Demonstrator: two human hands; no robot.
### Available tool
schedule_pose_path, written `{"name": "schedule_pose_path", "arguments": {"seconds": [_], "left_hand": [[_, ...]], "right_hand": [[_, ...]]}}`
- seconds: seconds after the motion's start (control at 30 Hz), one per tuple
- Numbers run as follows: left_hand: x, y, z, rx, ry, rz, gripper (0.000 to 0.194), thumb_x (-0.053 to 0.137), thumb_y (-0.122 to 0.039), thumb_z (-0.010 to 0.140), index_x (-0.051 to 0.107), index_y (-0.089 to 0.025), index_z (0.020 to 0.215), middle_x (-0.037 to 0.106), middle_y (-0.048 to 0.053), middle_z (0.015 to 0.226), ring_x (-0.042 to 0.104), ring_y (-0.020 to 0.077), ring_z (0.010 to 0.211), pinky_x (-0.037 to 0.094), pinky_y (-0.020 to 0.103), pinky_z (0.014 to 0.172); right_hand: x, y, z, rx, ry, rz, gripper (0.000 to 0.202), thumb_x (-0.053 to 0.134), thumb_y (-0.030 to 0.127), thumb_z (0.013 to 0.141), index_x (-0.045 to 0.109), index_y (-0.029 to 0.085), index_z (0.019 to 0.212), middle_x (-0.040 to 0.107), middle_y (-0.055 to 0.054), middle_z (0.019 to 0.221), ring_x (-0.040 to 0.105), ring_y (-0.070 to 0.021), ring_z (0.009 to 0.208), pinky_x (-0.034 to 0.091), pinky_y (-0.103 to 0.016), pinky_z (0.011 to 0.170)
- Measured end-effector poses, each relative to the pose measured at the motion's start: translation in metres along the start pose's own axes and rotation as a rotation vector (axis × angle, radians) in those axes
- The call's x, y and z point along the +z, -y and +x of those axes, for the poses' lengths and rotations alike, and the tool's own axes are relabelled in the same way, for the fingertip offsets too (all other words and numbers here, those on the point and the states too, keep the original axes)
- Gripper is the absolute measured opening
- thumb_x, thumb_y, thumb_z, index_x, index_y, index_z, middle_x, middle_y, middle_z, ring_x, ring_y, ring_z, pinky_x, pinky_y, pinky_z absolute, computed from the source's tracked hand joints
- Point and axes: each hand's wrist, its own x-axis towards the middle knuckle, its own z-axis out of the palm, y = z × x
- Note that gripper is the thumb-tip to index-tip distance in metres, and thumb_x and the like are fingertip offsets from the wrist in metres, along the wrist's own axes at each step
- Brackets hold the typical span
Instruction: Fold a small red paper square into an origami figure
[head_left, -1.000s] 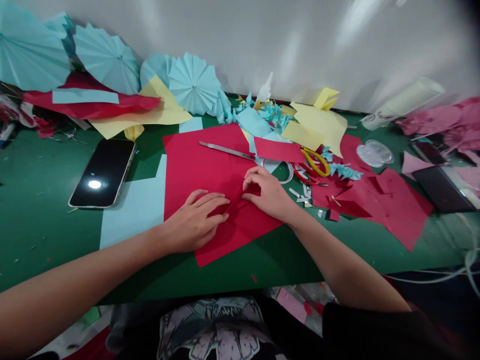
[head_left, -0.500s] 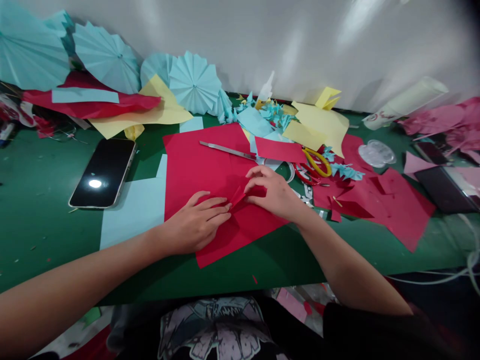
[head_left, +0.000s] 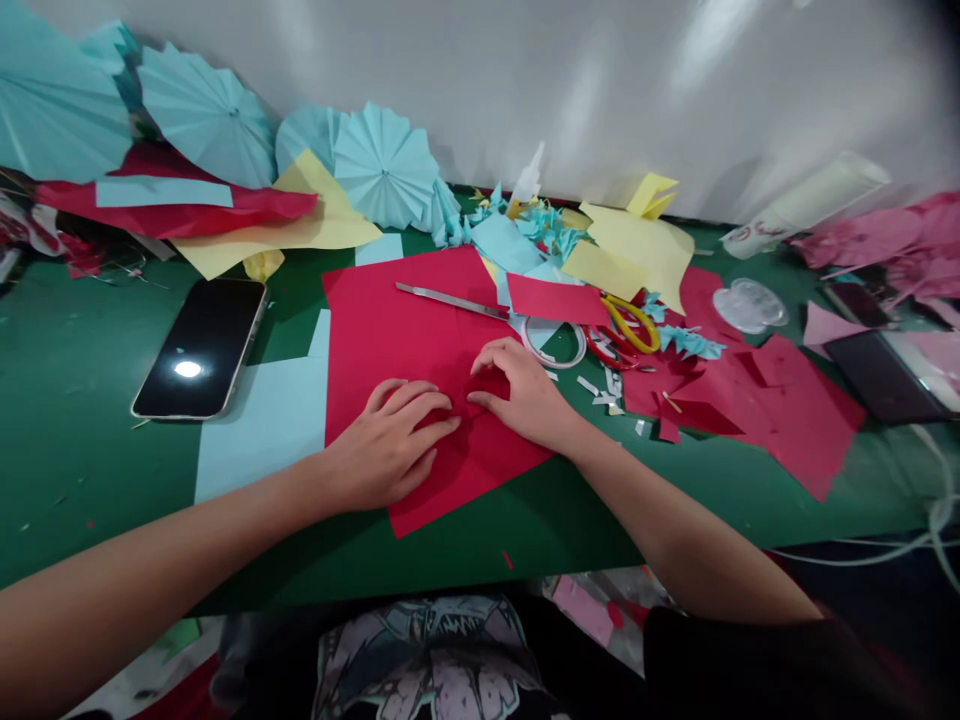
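A large red paper sheet lies on the green table, partly over a light blue sheet. My left hand rests on the red sheet with its fingers slightly spread. Just to its right, my right hand is curled over the same sheet, thumb and fingertips close around something I cannot make out against the red. A metal blade-like tool lies across the sheet's upper part. Beside my right hand is a roll of tape.
A phone lies at the left. Yellow-handled scissors, red paper pieces and a dark device are at the right. Pleated blue paper fans and a glue bottle stand along the wall.
The small folded red piece that stood up between my hands no longer shows. My right hand has moved slightly left and down, uncovering more of the tape roll.
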Motion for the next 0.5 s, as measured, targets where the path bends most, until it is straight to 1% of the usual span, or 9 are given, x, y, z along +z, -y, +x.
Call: {"name": "schedule_pose_path", "arguments": {"seconds": [0.1,0.17,0.2,0.23,0.37,0.5], "left_hand": [[-0.001,-0.0007,0.0002,0.004,0.017,0.003,0.034,0.038,-0.018,0.087,0.057,-0.015,0.115,0.055,0.01,0.121,0.038,0.0288,0.121,0.028,0.048,0.099],[-0.0014,-0.0006,0.0001,0.005,0.034,-0.006,0.033,0.038,-0.018,0.088,0.057,-0.015,0.115,0.057,0.008,0.121,0.038,0.0272,0.123,0.024,0.048,0.102],[-0.0014,-0.0003,0.0,0.005,0.04,-0.014,0.033,0.037,-0.019,0.088,0.056,-0.016,0.115,0.058,0.007,0.12,0.039,0.0261,0.123,0.022,0.047,0.103],[-0.0013,0.0,-0.0001,0.007,0.042,-0.021,0.033,0.037,-0.019,0.088,0.056,-0.016,0.116,0.059,0.006,0.119,0.04,0.0251,0.123,0.021,0.047,0.104],[-0.0005,0.0011,-0.0008,0.014,0.016,-0.031,0.032,0.038,-0.017,0.089,0.057,-0.016,0.115,0.062,0.005,0.116,0.044,0.0228,0.121,0.02,0.046,0.106],[0.0001,0.0004,-0.0008,0.034,-0.018,-0.022,0.03,0.038,-0.016,0.088,0.06,-0.015,0.11,0.062,0.006,0.116,0.046,0.0237,0.119,0.021,0.047,0.105]], "right_hand": [[-0.0001,0.0015,-0.0017,-0.061,-0.03,-0.02,0.014,0.062,0.016,0.076,0.054,0.02,0.087,0.049,-0.007,0.099,0.05,-0.0195,0.095,0.041,-0.036,0.083],[-0.0006,0.0022,-0.0035,-0.125,-0.043,-0.078,0.006,0.059,0.016,0.078,0.057,0.02,0.082,0.048,-0.007,0.102,0.048,-0.0201,0.096,0.039,-0.037,0.084],[-0.001,0.0022,-0.0045,-0.162,-0.046,-0.112,0.004,0.058,0.016,0.079,0.06,0.02,0.079,0.048,-0.007,0.102,0.048,-0.0202,0.095,0.038,-0.037,0.083],[-0.0014,0.0021,-0.0056,-0.2,-0.043,-0.146,0.008,0.057,0.016,0.08,0.062,0.02,0.077,0.049,-0.006,0.101,0.047,-0.0201,0.094,0.036,-0.038,0.082],[-0.004,0.0017,-0.0091,-0.332,0.019,-0.251,0.016,0.054,0.02,0.082,0.069,0.024,0.08,0.053,-0.004,0.093,0.048,-0.0187,0.087,0.03,-0.039,0.079],[-0.008,0.0033,-0.0091,-0.359,0.102,-0.315,0.019,0.051,0.024,0.084,0.07,0.023,0.084,0.055,-0.005,0.09,0.048,-0.0175,0.082,0.028,-0.039,0.079]]}}
